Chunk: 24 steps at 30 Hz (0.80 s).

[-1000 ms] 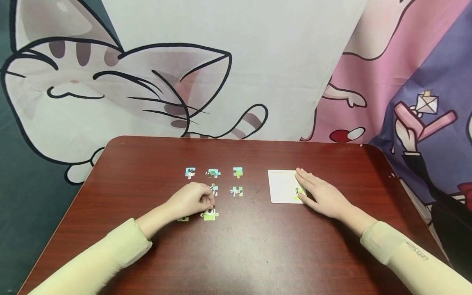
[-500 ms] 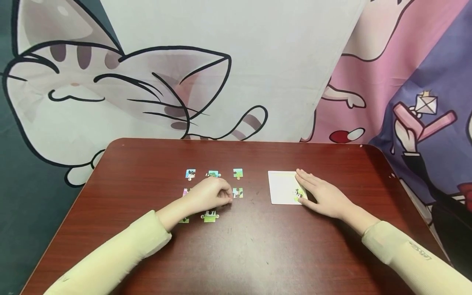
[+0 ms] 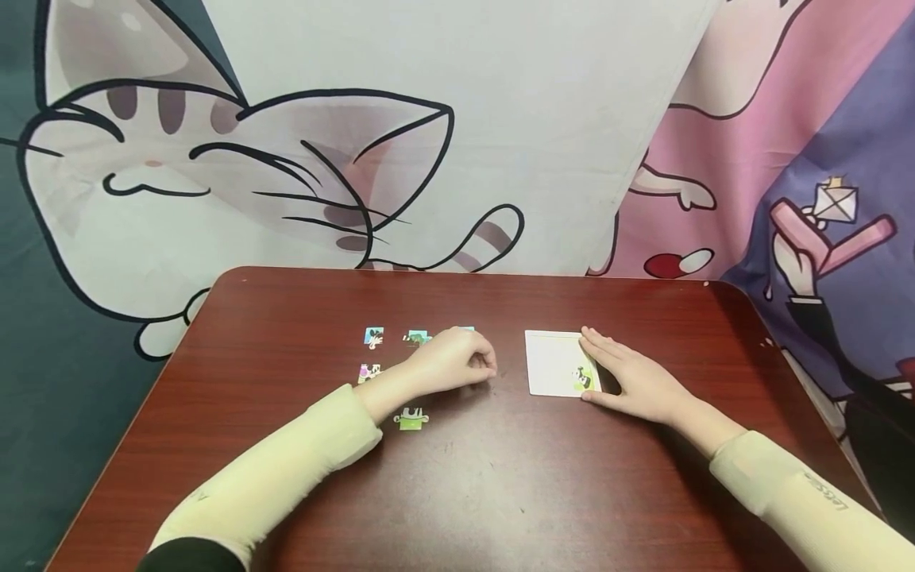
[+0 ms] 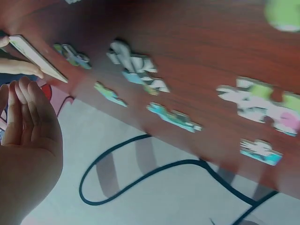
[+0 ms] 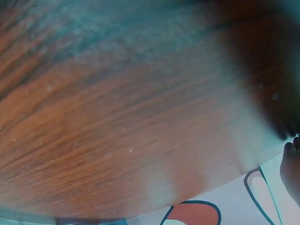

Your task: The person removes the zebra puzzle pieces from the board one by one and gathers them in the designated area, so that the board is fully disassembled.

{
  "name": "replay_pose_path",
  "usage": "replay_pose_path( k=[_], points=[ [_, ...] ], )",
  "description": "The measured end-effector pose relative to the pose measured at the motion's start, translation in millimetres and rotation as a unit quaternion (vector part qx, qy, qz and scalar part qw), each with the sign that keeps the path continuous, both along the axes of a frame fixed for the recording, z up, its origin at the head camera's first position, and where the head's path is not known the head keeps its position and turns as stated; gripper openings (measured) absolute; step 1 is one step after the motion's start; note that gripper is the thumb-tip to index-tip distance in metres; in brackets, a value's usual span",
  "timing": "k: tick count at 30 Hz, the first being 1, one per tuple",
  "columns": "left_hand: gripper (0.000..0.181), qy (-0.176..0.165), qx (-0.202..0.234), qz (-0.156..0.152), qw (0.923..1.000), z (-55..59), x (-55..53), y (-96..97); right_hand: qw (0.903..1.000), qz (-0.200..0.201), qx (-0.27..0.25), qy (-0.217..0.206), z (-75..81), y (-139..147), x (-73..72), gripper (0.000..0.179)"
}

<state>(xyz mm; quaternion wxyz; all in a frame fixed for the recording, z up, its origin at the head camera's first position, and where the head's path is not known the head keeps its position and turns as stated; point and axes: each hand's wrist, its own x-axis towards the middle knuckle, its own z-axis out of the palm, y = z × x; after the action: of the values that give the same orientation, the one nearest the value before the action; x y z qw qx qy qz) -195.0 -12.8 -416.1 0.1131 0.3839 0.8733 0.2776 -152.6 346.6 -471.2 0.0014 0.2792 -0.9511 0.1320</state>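
Observation:
My left hand (image 3: 453, 361) is over the right column of puzzle pieces, fingers loosely curled with nothing visible in them. In the left wrist view the same hand (image 4: 30, 131) has its fingers side by side. Partly covered by it is a blue-topped puzzle piece (image 3: 468, 328). To its left lie a panda-print piece (image 3: 411, 419), a blue-and-green piece (image 3: 417, 338), a blue-and-white piece (image 3: 374, 337) and a pink-and-white piece (image 3: 369, 372). My right hand (image 3: 636, 377) rests with straight fingers along the right edge of a white square card (image 3: 554, 361) that has a small panda picture.
The reddish-brown table (image 3: 486, 492) has rounded far corners. Behind it hangs a cloth printed with a cartoon cat (image 3: 236, 199), with pink and purple cloth (image 3: 808, 143) at the right. In the left wrist view a blurred green piece (image 4: 283, 14) is at the top right.
My left hand has moved right, from beside the lower middle pieces to the right column, uncovering the pink-and-white piece. The right hand stays at the card.

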Motion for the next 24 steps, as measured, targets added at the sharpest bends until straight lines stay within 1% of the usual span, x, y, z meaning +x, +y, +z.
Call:
replay_pose_path(
  k=[2, 6, 9, 13, 18, 24],
  points=[
    [0.007, 0.001, 0.000, -0.007, 1.0000, -0.2, -2.0, 9.4, 1.0000, -0.004, -0.005, 0.000, -0.2, 0.4, 0.4, 0.093],
    [0.008, -0.014, 0.003, -0.022, 0.9997, 0.3, -4.4, 27.1, 0.9999, -0.006, -0.011, -0.008, -0.8, 0.3, 0.2, 0.093],
    [0.007, -0.025, -0.001, -0.023, 0.9994, -0.5, -6.3, 40.4, 0.9999, -0.006, -0.013, -0.010, -0.9, 0.1, -1.0, 0.093],
    [0.005, -0.027, -0.007, -0.023, 0.9993, -1.9, -9.4, 59.2, 0.9998, -0.005, -0.013, -0.013, -0.2, 1.0, -2.6, 0.093],
    [0.008, -0.033, -0.009, -0.027, 0.9991, -2.0, -13.5, 81.0, 0.9997, -0.006, -0.018, -0.017, -0.2, 1.8, -2.6, 0.093],
    [0.012, -0.023, -0.014, -0.032, 0.9991, -0.9, -18.9, 101.4, 0.9997, -0.003, -0.024, -0.008, -0.1, 1.9, -2.0, 0.093]
  ],
)
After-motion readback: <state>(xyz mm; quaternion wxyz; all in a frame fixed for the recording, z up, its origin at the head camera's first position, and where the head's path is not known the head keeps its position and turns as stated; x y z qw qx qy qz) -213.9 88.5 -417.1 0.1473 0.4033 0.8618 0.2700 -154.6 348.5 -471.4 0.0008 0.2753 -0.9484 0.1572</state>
